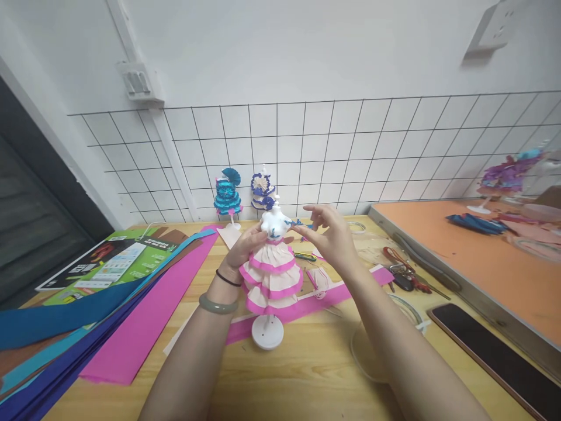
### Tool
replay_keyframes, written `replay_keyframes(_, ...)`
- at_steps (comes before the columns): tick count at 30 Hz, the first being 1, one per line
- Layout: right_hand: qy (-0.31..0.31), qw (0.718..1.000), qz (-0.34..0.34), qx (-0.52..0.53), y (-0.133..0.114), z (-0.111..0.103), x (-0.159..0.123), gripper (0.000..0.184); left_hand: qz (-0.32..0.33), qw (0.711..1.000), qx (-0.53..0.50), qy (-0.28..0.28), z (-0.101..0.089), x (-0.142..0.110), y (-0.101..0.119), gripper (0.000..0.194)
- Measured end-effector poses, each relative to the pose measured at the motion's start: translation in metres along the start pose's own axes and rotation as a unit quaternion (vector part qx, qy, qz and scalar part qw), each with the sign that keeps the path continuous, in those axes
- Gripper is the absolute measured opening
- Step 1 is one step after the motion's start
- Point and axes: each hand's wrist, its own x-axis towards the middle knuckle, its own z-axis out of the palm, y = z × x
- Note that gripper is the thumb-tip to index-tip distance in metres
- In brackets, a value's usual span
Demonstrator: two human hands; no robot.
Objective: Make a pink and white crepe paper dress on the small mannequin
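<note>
The small white plastic dress form [275,224], clad in a tiered cream-and-pink skirt [272,279], was gripped upright by the left hand [246,247] at the middle of the pale wooden table [258,380]. The right hand [331,237] was held partly curled beside its bust; whether blue scraps [300,222] were pinched could not be told. Lettering on the green-and-black printed sheet [116,263] was too small to be read. A clear round object [362,351] was partly hidden by the right forearm.

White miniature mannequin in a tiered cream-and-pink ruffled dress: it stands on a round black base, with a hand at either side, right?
Not quite: the head view shows a round white base, not black, under the mannequin. The rest is right.
</note>
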Motion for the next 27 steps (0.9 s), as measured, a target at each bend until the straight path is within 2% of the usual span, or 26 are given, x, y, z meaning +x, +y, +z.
replay_keyframes(3, 0.007, 0.998, -0.065, 0.011, -0.005, 0.001, -0.002, 0.015, 0.007, 1.000, -0.007, -0.004, 0.000, 0.000, -0.002, 0.043)
replay_keyframes(6, -0.006, 0.997, -0.053, 0.051, -0.012, 0.001, -0.004, 0.008, 0.008, 1.000, -0.003, -0.004, -0.001, -0.001, -0.002, 0.044)
replay_keyframes(9, -0.006, 0.987, 0.073, 0.141, -0.014, 0.001, -0.004, 0.011, 0.000, 1.000, 0.019, 0.006, -0.001, 0.000, -0.001, 0.044)
replay_keyframes(12, -0.019, 0.944, 0.218, 0.246, -0.012, 0.002, -0.002, 0.021, -0.014, 0.999, 0.037, 0.000, 0.001, 0.001, -0.001, 0.044)
replay_keyframes(14, -0.024, 0.926, 0.252, 0.281, -0.013, 0.003, -0.002, 0.024, -0.018, 0.999, 0.034, -0.006, 0.002, 0.002, -0.001, 0.046)
replay_keyframes(18, 0.017, 0.952, 0.184, 0.244, -0.022, 0.002, -0.003, 0.019, -0.019, 1.000, 0.010, -0.003, 0.003, 0.002, 0.000, 0.048)
replay_keyframes(20, 0.030, 0.950, 0.175, 0.256, -0.026, 0.001, -0.003, 0.016, -0.013, 1.000, -0.002, -0.005, 0.002, 0.002, 0.002, 0.046)
replay_keyframes(22, 0.031, 0.917, 0.220, 0.333, -0.027, 0.000, -0.002, 0.016, -0.008, 1.000, -0.003, -0.006, 0.002, 0.001, 0.003, 0.045)
replay_keyframes(25, 0.031, 0.837, 0.289, 0.463, -0.023, -0.001, 0.002, 0.019, -0.019, 1.000, 0.008, 0.006, 0.004, 0.000, 0.004, 0.045)
replay_keyframes(27, 0.022, 0.798, 0.312, 0.514, -0.020, -0.003, 0.004, 0.023, -0.015, 1.000, 0.021, 0.016, 0.005, 0.000, 0.004, 0.044)
